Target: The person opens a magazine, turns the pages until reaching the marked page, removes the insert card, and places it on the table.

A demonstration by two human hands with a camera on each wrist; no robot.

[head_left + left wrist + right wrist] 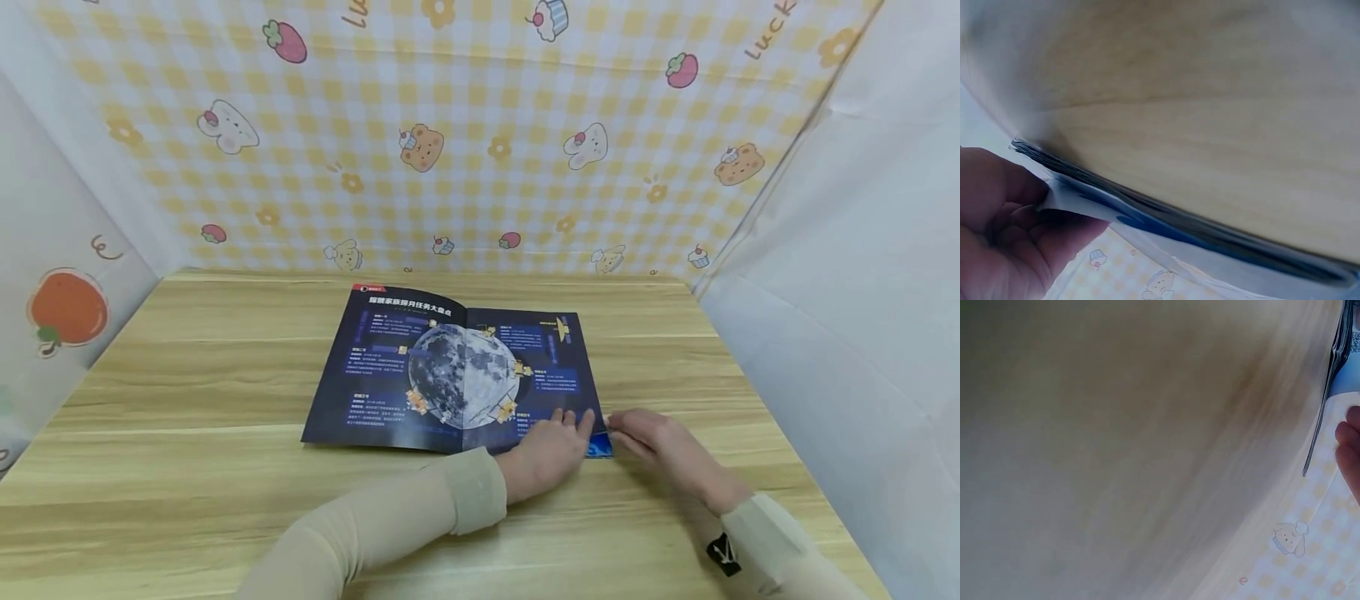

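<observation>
An open magazine (375, 375) lies on the wooden table, its dark spread showing a large moon and several small spacecraft. My left hand (547, 454) rests on the lower right page with the fingers spread. At that page's lower right corner, my right hand (667, 450) pinches the paper between thumb and fingers; the left wrist view shows the raised page edge (1079, 201) in its grip. A strip of blue page (599, 447) peeks out under the corner. Fingers (1349, 434) appear at the right edge of the right wrist view, beside the magazine's stacked edges.
Wooden tabletop (187, 475) surrounds the magazine. Behind it hangs a yellow checked cloth (480, 200) printed with bears, rabbits and strawberries. White cloth walls (885, 275) stand at both sides.
</observation>
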